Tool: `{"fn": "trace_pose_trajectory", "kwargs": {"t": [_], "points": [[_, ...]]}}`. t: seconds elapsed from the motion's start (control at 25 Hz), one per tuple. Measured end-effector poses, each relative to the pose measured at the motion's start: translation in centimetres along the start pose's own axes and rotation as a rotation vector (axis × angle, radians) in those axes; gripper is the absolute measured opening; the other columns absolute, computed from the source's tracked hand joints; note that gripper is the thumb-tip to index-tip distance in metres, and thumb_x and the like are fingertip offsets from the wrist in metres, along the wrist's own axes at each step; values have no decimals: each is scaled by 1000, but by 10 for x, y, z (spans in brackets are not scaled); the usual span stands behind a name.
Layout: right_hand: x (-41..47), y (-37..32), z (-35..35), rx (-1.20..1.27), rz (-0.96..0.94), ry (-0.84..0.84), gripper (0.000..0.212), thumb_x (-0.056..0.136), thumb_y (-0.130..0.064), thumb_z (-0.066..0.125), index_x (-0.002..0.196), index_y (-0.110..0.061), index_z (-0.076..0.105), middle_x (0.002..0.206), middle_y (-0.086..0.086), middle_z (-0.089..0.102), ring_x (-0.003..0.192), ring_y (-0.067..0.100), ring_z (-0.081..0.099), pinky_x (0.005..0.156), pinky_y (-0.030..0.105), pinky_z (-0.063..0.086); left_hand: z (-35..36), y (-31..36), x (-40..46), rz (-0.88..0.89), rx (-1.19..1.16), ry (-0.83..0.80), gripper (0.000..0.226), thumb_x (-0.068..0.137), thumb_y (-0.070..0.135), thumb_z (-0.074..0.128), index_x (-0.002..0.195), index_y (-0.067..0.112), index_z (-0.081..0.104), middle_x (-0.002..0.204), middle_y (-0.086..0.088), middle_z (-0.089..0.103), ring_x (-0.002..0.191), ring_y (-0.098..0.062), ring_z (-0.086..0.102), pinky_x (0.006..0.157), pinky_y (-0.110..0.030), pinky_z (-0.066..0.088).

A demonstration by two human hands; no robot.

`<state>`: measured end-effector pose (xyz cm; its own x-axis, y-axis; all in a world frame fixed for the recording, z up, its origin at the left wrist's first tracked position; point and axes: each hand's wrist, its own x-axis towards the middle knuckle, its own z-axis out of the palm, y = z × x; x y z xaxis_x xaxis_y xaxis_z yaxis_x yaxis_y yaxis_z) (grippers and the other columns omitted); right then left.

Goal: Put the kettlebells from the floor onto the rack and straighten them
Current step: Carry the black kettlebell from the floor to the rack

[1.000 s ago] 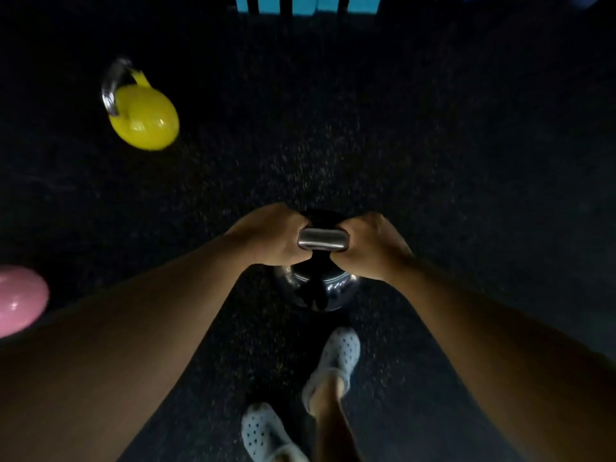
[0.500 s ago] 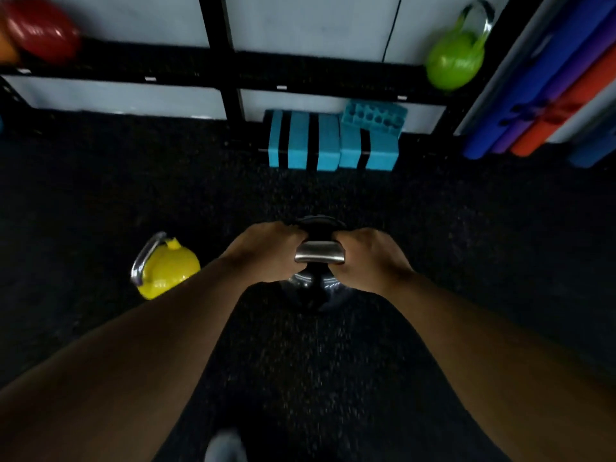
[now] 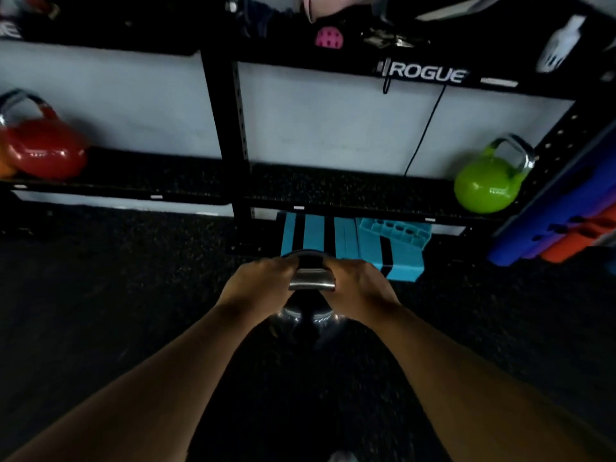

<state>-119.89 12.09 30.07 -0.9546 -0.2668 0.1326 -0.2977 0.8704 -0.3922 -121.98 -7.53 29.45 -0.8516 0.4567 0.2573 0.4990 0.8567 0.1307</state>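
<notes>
A black kettlebell (image 3: 308,320) with a steel handle hangs in front of me, above the dark floor. My left hand (image 3: 258,286) grips the left end of the handle and my right hand (image 3: 358,286) grips the right end. Ahead stands the black rack (image 3: 230,128) with a low rubber-topped shelf (image 3: 333,191). A red kettlebell (image 3: 45,153) sits on the shelf at the far left and a green kettlebell (image 3: 486,183) at the far right. The shelf between them is bare.
Blue blocks (image 3: 353,248) lie on the floor under the shelf, just beyond my hands. Rolled blue and orange mats (image 3: 560,221) lean at the right. An upper shelf holds a pink object (image 3: 329,37) and other gear.
The view has lifted from the floor to the rack and moved closer to it. The yellow and pink kettlebells on the floor have left the view. Both hands keep their grip on the black kettlebell.
</notes>
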Motion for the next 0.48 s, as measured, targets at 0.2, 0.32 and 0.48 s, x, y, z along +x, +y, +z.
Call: {"fn": "trace_pose_trajectory", "kwargs": {"t": [0.2,0.32,0.48], "points": [[133,57,4,28,-5,40,28,82,-33,62,110,-31,58,95,-3,73,81,19,69,69,32,56,22,-55,123,-25,59,26,25,77,18,65,97,24,51,72,0,67,56,-22,64,46,-26,35],[201,87,8,19,-12,89,33,81,-31,62,113,-32,56,98,0,73,86,26,70,72,38,57,40,-84,184,-44,26,-8,32,77,18,65,106,22,51,82,-4,70,69,-27,69,52,-32,46],[275,118,8,11,-15,75,33,80,-25,67,112,-28,58,100,3,73,88,28,70,72,35,57,65,-118,256,-84,-17,-1,31,80,22,64,108,25,51,88,-4,70,77,-27,70,59,-36,52]]}}
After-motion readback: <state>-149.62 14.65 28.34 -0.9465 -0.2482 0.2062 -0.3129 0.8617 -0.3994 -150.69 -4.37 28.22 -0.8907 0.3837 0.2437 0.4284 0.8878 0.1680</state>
